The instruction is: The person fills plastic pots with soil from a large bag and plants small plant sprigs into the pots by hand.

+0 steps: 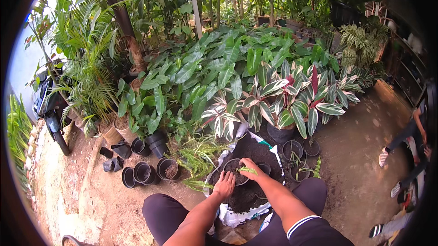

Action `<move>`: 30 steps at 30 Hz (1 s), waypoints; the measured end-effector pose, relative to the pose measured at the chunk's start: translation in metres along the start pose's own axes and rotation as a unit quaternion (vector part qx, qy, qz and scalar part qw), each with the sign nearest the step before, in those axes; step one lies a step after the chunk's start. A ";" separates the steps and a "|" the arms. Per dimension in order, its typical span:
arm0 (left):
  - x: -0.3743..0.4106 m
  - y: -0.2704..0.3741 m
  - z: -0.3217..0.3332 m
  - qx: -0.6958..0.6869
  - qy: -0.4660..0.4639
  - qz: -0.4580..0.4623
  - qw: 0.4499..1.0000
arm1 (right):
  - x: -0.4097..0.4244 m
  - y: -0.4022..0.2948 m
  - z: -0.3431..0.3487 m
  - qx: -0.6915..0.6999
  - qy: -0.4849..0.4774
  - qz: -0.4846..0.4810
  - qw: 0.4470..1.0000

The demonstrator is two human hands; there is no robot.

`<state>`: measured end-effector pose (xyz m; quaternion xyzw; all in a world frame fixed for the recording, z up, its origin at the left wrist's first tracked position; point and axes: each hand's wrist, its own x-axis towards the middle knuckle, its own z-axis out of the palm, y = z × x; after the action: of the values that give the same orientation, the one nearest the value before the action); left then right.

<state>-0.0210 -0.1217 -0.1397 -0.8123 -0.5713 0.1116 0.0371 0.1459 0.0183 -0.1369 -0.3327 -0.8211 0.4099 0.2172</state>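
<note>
A black plastic plant pot [233, 164] filled with dark soil stands in front of me on an opened white sack [232, 216] spread with potting soil [247, 146]. My left hand [224, 183] rests at the pot's near left rim, fingers stretched out and nothing seen in them. Across the pot's right side reaches my right hand [249, 168], its fingers bent over the soil near the far rim. A small green fern frond [247, 169] shows against that hand; whether the fingers grip it is hidden. Just right of the hand, another black pot [264, 168] sits in the soil.
Left of the sack lie fern plants [196, 167] and several black pots [144, 172]. Small potted seedlings [293, 150] stand to the right. Variegated plants [273, 99] and dense foliage border the far side. A motorbike [51, 109] is at left; people's legs [403, 146] show at right.
</note>
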 end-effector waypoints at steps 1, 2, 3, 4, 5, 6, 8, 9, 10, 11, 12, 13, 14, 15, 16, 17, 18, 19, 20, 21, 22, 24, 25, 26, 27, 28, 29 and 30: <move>0.005 -0.002 -0.001 -0.006 -0.008 0.004 1.000 | -0.001 -0.002 -0.002 -0.004 0.003 0.004 1.000; 0.011 -0.005 -0.001 -0.011 -0.016 0.009 1.000 | -0.004 -0.003 -0.005 0.006 0.005 0.027 1.000; 0.013 -0.006 -0.003 -0.019 -0.029 0.012 0.999 | -0.007 -0.007 -0.005 0.005 0.003 0.058 0.998; 0.013 -0.006 -0.004 -0.012 -0.018 0.007 1.000 | -0.010 -0.011 -0.007 -0.005 -0.009 0.083 0.997; 0.013 -0.007 -0.004 -0.014 -0.013 0.001 1.000 | -0.010 -0.015 -0.008 -0.015 -0.022 0.107 0.994; 0.016 -0.003 -0.009 -0.018 -0.006 -0.003 1.000 | -0.016 -0.011 -0.010 -0.047 -0.007 0.095 0.994; 0.017 0.004 -0.008 -0.030 0.001 -0.002 1.000 | -0.035 0.005 -0.003 -0.106 0.017 0.077 0.991; 0.016 0.002 -0.007 -0.033 0.004 -0.001 0.999 | -0.035 0.003 -0.001 -0.164 0.001 0.063 0.985; 0.015 0.001 -0.007 -0.036 0.007 -0.001 0.999 | -0.036 0.001 0.002 -0.220 -0.015 0.048 0.974; 0.015 0.001 -0.007 -0.042 0.002 -0.001 0.999 | -0.038 -0.001 0.004 -0.277 -0.030 0.034 0.960; 0.012 -0.001 -0.007 -0.044 -0.005 -0.003 0.999 | -0.041 -0.007 0.006 -0.279 -0.039 0.031 0.959; 0.010 -0.003 -0.007 -0.047 -0.012 -0.005 0.999 | -0.039 -0.012 0.006 -0.324 -0.053 0.015 0.944; 0.010 -0.005 -0.005 -0.049 -0.005 -0.008 0.999 | -0.033 -0.016 0.004 -0.369 -0.067 0.000 0.927; 0.011 -0.004 -0.003 -0.051 0.003 -0.007 0.999 | -0.030 -0.018 0.002 -0.413 -0.080 -0.012 0.907; 0.011 -0.003 -0.002 -0.054 0.011 -0.005 0.998 | -0.028 -0.022 0.005 -0.391 -0.070 -0.006 0.918; 0.010 -0.003 -0.001 -0.053 0.009 -0.005 0.999 | -0.027 -0.027 0.010 -0.392 -0.083 0.004 0.916; 0.011 -0.002 -0.002 -0.051 0.011 -0.004 0.999 | -0.027 -0.032 0.013 -0.395 -0.094 0.015 0.913; 0.012 -0.002 -0.002 -0.050 0.012 -0.004 0.999 | -0.026 -0.038 0.015 -0.398 -0.106 0.025 0.911; 0.013 -0.002 -0.003 -0.042 0.007 -0.001 0.999 | -0.026 -0.040 0.021 -0.371 -0.088 0.034 0.924; 0.014 -0.001 -0.006 -0.035 0.002 0.002 0.999 | -0.025 -0.037 0.021 -0.370 -0.092 0.043 0.924; 0.015 0.000 -0.008 -0.028 -0.002 0.005 1.000 | -0.024 -0.034 0.021 -0.368 -0.096 0.052 0.923; 0.017 -0.001 -0.009 -0.022 -0.012 0.005 1.000 | -0.023 -0.033 0.019 -0.352 -0.090 0.057 0.930; 0.017 -0.002 -0.008 -0.018 -0.017 0.003 1.000 | -0.020 -0.034 0.013 -0.331 -0.082 0.041 0.939; 0.018 -0.002 -0.005 -0.038 -0.003 -0.004 0.999 | -0.016 -0.034 0.006 -0.310 -0.074 0.025 0.948; 0.018 -0.002 -0.008 -0.050 -0.006 -0.003 0.999 | -0.019 -0.031 0.002 -0.288 -0.066 0.013 0.955; 0.020 -0.004 -0.010 -0.061 -0.008 -0.001 0.998 | -0.021 -0.029 0.001 -0.253 0.004 0.001 0.968; 0.019 -0.004 -0.012 -0.073 -0.010 0.000 0.997 | -0.027 -0.029 0.002 -0.254 0.010 0.024 0.967; 0.019 -0.003 -0.010 -0.064 -0.009 -0.001 0.998 | -0.034 -0.034 -0.001 -0.257 0.015 0.046 0.965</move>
<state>-0.0157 -0.1025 -0.1316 -0.8114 -0.5783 0.0820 -0.0203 0.1571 -0.0205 -0.1111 -0.4206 -0.8794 0.1894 0.1177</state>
